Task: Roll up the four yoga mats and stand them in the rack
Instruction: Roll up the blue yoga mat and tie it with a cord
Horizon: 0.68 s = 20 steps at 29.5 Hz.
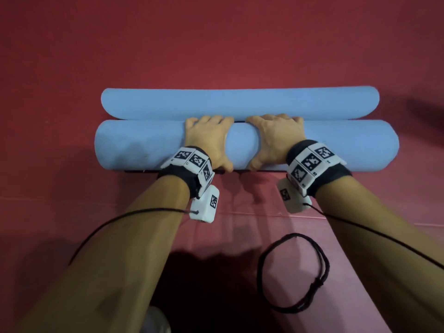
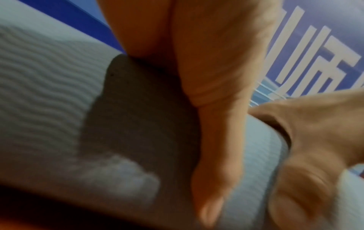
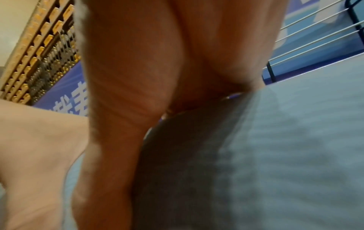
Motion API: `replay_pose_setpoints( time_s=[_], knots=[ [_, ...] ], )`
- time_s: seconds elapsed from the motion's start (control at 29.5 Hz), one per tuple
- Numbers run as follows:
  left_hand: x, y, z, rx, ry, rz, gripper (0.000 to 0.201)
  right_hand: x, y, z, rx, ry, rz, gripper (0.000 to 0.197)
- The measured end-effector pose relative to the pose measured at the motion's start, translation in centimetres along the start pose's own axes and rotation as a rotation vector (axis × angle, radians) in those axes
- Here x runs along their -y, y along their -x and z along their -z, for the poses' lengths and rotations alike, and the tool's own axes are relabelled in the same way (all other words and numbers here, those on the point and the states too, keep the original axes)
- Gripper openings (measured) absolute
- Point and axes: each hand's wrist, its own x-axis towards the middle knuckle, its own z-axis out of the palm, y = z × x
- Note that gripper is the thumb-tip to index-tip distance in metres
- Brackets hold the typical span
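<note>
Light-blue foam yoga mat roll lies crosswise on the dark red floor mat, its long side touching a second light-blue rolled yoga mat that lies parallel on the side away from the person. Both hands sit side by side on the middle of the nearer roll: the left hand wraps over its top with the fingers curled down into the seam between the two rolls and the thumb hooked under the near edge, and the right hand grips the same way (thumbs close together, not touching). A pink ribbed yoga mat lies flat beneath the forearms, nearer the person, and a black looped cord rests on it under the right forearm.
</note>
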Motion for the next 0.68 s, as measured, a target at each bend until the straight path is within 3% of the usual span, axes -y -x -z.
replay_pose_setpoints(
  time_s=[0.2,0.37,0.44,0.54,0.68],
  knots=[
    [-1.2,5.9,-0.8,0.207,0.036,-0.077,0.100,0.7,5.4,-1.0,0.256,-0.052,0.047,0.098],
    [-1.3,6.4,-1.2,0.219,0.095,-0.079,0.108,0.2,6.6,-1.8,0.227,-0.068,0.103,0.102],
    [-0.8,5.9,-1.3,0.216,0.134,-0.092,0.107,0.0,7.0,-2.3,0.170,-0.134,0.091,0.102],
    [-0.4,5.5,-1.4,0.173,0.208,-0.090,0.102,0.9,7.4,-3.7,-0.059,-0.208,-0.013,0.089],
    [-0.7,5.9,-2.3,-0.053,0.264,-0.085,0.091,2.1,6.7,-5.3,-0.287,-0.142,-0.084,0.069]
  ],
)
